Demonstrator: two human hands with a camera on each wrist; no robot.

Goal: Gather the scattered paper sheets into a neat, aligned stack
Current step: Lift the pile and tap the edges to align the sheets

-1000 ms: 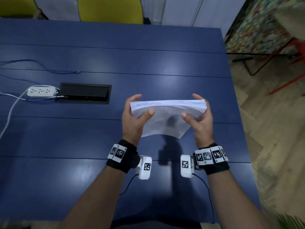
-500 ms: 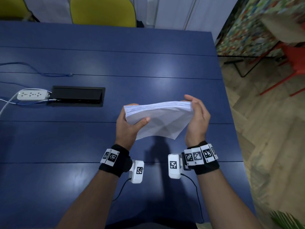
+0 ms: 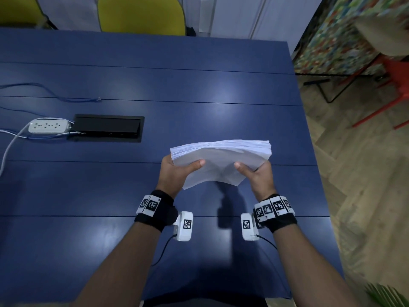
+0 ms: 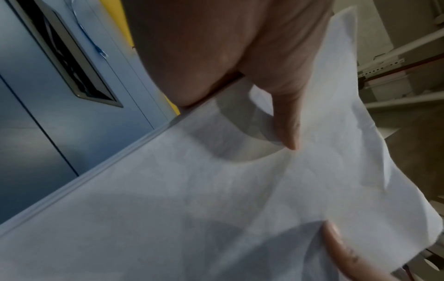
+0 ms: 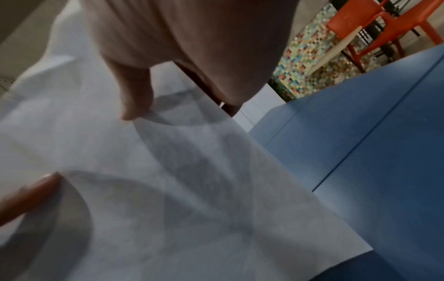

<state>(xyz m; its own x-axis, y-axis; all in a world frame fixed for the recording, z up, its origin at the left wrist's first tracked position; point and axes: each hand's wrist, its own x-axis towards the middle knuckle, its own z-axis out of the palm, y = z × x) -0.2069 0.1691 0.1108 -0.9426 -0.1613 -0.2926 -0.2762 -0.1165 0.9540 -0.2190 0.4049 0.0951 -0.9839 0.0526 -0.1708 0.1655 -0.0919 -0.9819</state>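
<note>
A thick stack of white paper sheets (image 3: pixel 219 160) is held upright above the blue table (image 3: pixel 110 196), its lower long edge near the tabletop. My left hand (image 3: pixel 177 171) grips the stack's left side, thumb on the near face and fingers hidden behind. My right hand (image 3: pixel 256 173) grips the right side the same way. The left wrist view shows the near sheet (image 4: pixel 216 190) with my thumb pressed on it, and the right wrist view shows the same sheet (image 5: pixel 168 190) under the right thumb. The top edges look roughly even.
A black cable hatch (image 3: pixel 108 127) is set into the table at the left, with a white power strip (image 3: pixel 47 126) and cables beside it. Yellow chairs (image 3: pixel 141 14) stand at the far side. The table's right edge (image 3: pixel 314 173) drops to a wooden floor, with a red chair (image 3: pixel 387 85) beyond.
The right hand, which had slid along the stack's right edge half a second ago, is back gripping the right side. The stack stands more level and squared.
</note>
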